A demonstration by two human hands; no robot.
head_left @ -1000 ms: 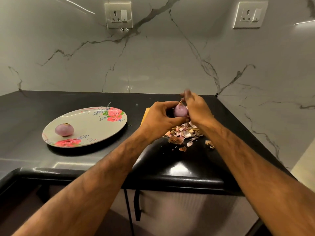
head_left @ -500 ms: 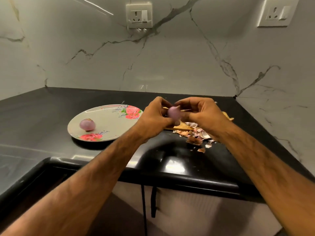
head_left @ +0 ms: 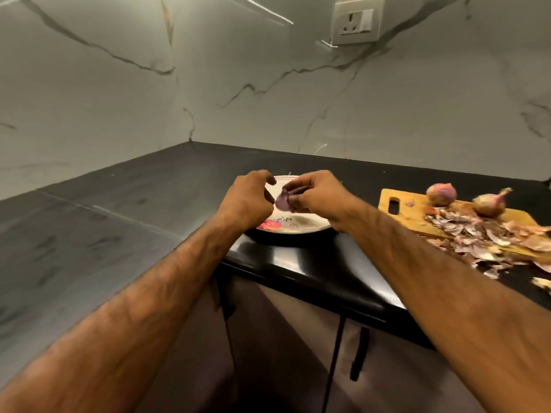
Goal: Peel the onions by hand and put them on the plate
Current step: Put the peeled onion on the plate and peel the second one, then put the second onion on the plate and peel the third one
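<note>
A small peeled purple onion [head_left: 282, 201] hangs just above the flowered plate [head_left: 298, 228], pinched between the thumb and fingers of my right hand [head_left: 316, 195]. My left hand [head_left: 249, 201] is curled right beside the onion's left side, thumb lifted off it; whether its fingers still touch the onion is unclear. Both hands cover most of the plate, hiding anything lying on it. Two unpeeled onions [head_left: 441, 194] [head_left: 489, 204] sit on the wooden cutting board [head_left: 390, 199] to the right.
A heap of dry onion skins [head_left: 492, 236] spills from the board onto the black counter [head_left: 149, 204]. The counter's rounded front edge [head_left: 313, 272] runs below the plate, with cabinet doors underneath. A wall socket [head_left: 356, 20] is on the marble backsplash.
Both hands carried the peeled onion left, from above the skin heap to over the plate. My view swung left with them, and the board with two unpeeled onions came into sight.
</note>
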